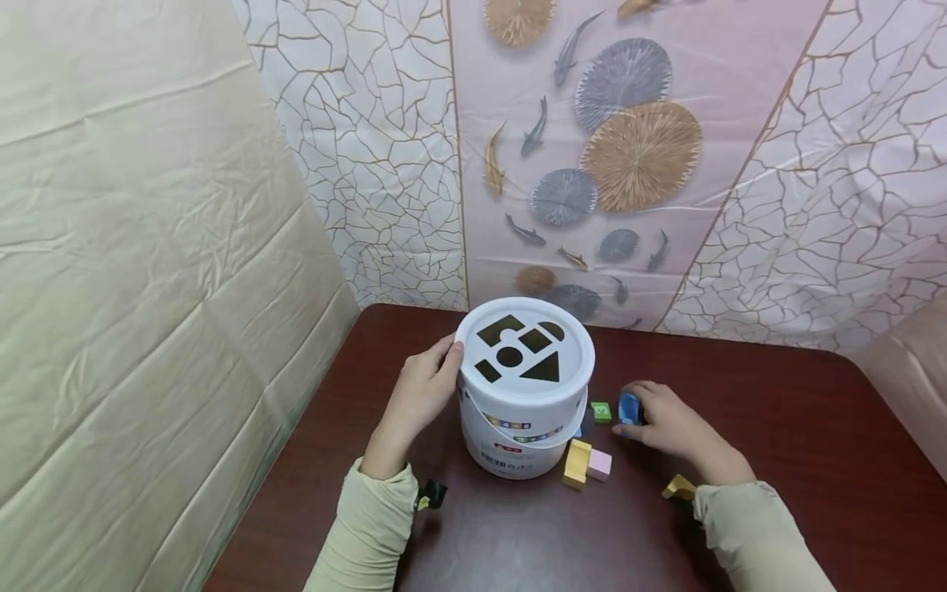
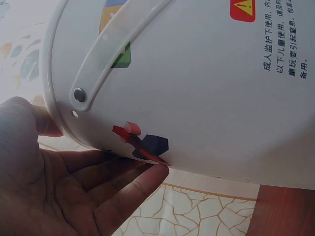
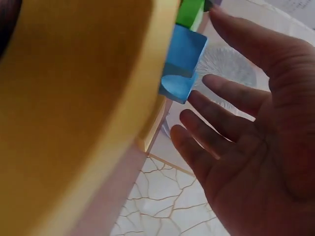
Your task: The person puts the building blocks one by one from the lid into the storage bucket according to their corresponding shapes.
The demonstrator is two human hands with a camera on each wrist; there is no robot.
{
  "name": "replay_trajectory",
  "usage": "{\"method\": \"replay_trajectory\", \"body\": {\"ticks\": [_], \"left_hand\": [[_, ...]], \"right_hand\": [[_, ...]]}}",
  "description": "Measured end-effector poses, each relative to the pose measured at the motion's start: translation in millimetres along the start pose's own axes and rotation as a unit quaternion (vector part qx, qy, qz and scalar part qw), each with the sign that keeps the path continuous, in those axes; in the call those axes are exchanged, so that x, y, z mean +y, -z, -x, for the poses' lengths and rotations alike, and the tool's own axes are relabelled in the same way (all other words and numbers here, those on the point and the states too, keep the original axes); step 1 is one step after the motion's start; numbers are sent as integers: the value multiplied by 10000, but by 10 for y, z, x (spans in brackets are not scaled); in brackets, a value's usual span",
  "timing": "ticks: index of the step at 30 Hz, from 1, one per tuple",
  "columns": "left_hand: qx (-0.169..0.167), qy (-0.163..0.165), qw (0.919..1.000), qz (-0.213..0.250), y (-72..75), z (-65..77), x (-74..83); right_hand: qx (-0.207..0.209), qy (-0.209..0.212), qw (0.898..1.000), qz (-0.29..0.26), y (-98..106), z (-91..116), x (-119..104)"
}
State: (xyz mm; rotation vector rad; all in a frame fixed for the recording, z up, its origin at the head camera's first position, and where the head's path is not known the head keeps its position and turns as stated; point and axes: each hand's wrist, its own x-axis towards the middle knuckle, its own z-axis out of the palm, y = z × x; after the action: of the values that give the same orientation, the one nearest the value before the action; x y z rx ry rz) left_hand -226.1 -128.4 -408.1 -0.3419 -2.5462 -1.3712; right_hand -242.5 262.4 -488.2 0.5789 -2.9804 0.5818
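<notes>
A white lidded bucket (image 1: 510, 427) stands on the table, with several dark cut-out shapes in its lid (image 1: 488, 329). My left hand (image 1: 425, 382) holds it at the upper left rim. In the left wrist view its thumb lies over the lid edge and its fingers (image 2: 133, 189) lie along the wall. To the bucket's right, my right hand (image 1: 669, 419) reaches around a blue block (image 1: 629, 409) with a curved hollow. The right wrist view shows loosely spread fingers (image 3: 216, 103) beside the blue block (image 3: 184, 54), fingertips right at its edge.
A green block (image 1: 601, 412) lies between bucket and blue block. Nearer me are a yellow block (image 1: 577, 464) and a pink block (image 1: 599, 465). Another yellow block (image 1: 678, 487) sits by my right wrist and looms large in that wrist view. Patterned cloth hangs behind the table (image 1: 777, 411).
</notes>
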Motion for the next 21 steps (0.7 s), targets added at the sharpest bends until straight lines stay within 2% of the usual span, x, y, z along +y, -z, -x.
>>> {"method": "replay_trajectory", "body": {"ticks": [7,10,12,15,17,21], "left_hand": [[-20,-22,10000,13,2,-1,-1],[-38,-18,10000,4,-3,-1,3],[-42,-18,10000,-4,-9,-1,5],[-42,-26,10000,10,-15,-2,3],[-30,-26,10000,4,-15,0,2],[6,-34,10000,-13,-1,0,0]], "right_hand": [[-758,144,9930,895,-2,-148,30],[-954,228,9896,1052,8,-203,31],[-950,226,9905,970,29,-222,29],[-558,250,9962,618,115,-220,10],[-107,301,9991,261,236,-216,-39],[900,429,9947,-264,573,-218,-251]]}}
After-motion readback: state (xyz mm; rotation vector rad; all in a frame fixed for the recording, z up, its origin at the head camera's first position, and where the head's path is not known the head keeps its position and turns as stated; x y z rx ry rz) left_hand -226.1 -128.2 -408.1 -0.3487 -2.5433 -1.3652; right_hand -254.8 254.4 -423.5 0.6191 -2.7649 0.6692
